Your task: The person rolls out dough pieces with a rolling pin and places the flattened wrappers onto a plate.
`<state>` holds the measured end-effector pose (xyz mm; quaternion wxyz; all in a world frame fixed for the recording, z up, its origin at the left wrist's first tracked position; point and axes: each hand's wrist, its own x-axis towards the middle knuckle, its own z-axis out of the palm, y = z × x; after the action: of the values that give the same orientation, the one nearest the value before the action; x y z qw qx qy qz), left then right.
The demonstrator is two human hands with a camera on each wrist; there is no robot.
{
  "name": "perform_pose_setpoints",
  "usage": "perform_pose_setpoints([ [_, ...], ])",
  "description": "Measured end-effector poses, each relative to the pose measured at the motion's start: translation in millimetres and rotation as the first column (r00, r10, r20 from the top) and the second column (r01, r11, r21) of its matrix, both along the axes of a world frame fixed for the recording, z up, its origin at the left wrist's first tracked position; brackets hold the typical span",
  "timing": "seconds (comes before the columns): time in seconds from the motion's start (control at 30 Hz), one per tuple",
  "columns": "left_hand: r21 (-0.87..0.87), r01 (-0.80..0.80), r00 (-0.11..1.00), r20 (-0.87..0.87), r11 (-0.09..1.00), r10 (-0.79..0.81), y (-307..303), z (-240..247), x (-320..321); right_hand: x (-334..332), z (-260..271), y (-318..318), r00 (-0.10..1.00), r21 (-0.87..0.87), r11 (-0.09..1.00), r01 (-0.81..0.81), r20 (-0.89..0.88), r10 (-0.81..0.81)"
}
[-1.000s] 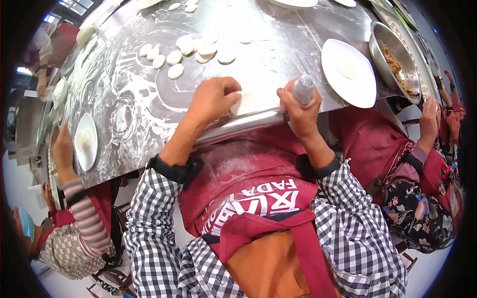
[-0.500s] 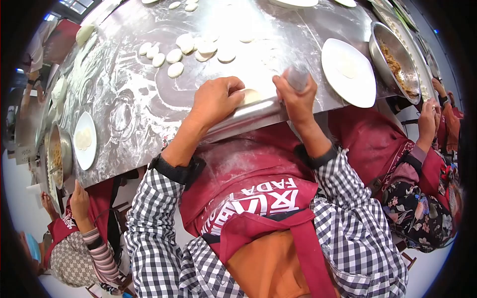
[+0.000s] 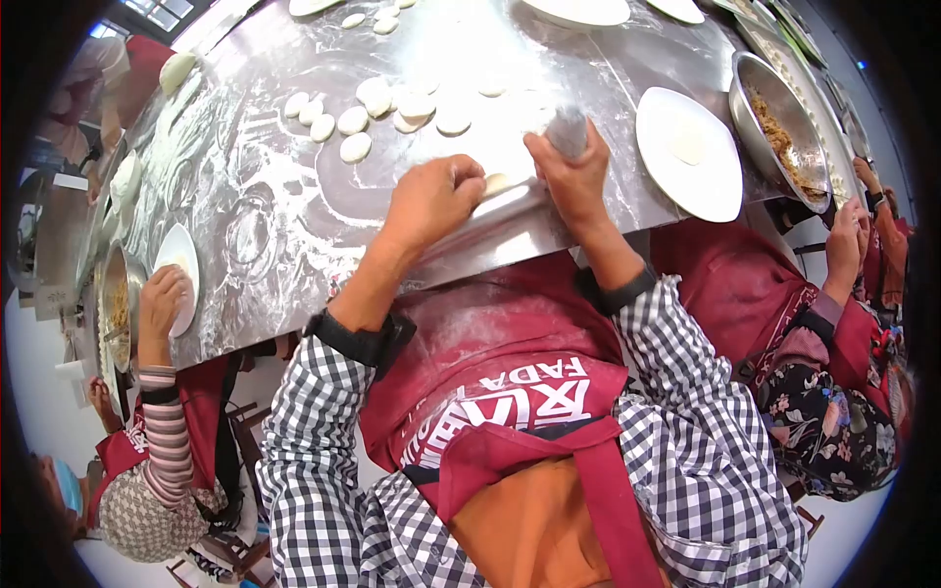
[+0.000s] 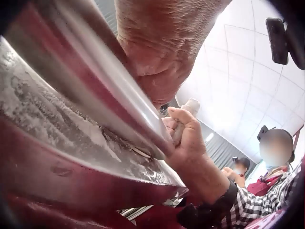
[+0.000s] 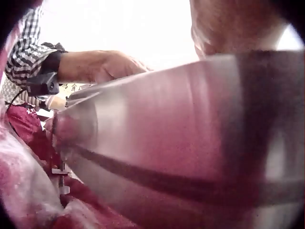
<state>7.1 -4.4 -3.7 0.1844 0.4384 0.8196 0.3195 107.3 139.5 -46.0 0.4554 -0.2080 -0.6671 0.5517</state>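
My left hand [image 3: 469, 181] lies near the front edge of the floured steel table [image 3: 294, 206], its curled fingers pinching the rim of a small flat dough disc [image 3: 497, 182]. My right hand [image 3: 569, 157] grips a short rolling pin [image 3: 567, 127] just right of the disc, its near end hidden under my palm. The left wrist view looks along the table's rim [image 4: 95, 100] to the right hand [image 4: 187, 136] wrapped round the pin [image 4: 190, 106]. In the right wrist view the left hand [image 5: 102, 64] shows above the steel edge [image 5: 190, 143].
Several round dough pieces [image 3: 355, 120] lie farther back on the table. A white plate [image 3: 720, 186] holding a wrapper sits to the right, beside a metal bowl [image 3: 750, 73] of filling. At the left, another person's hand [image 3: 162, 294] touches a small plate [image 3: 186, 250]. A person in red sits at the right.
My right hand has pushed the rolling pin away from me onto the table beside the dough disc. My left hand stayed on the disc. The neighbour's hand at the left rose to the small plate.
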Motion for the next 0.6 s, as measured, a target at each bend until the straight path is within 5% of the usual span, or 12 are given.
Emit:
perform_pose_setpoints([
  [0.13,-0.101,0.047,0.994,-0.096,0.994,-0.057,-1.7,-3.1,0.9,43.3,3.5,-20.2,0.997,-0.149,0.988,-0.042,0.059,0.052],
  [0.3,-0.002,0.017,0.935,0.354,1.0,-0.015,-5.6,-13.7,-20.8,43.1,4.9,-19.7,0.997,-0.107,0.992,-0.059,0.038,0.063],
  [0.43,-0.03,0.029,0.993,0.113,0.999,-0.025,-5.6,2.8,-11.1,-0.8,7.5,-3.0,0.998,-0.025,0.998,-0.054,-0.018,0.053],
  [0.6,-0.025,-0.02,1.0,0.008,0.999,0.02,-0.5,3.9,-7.7,-1.8,10.0,-1.8,0.999,0.012,0.999,-0.043,-0.004,0.043],
])
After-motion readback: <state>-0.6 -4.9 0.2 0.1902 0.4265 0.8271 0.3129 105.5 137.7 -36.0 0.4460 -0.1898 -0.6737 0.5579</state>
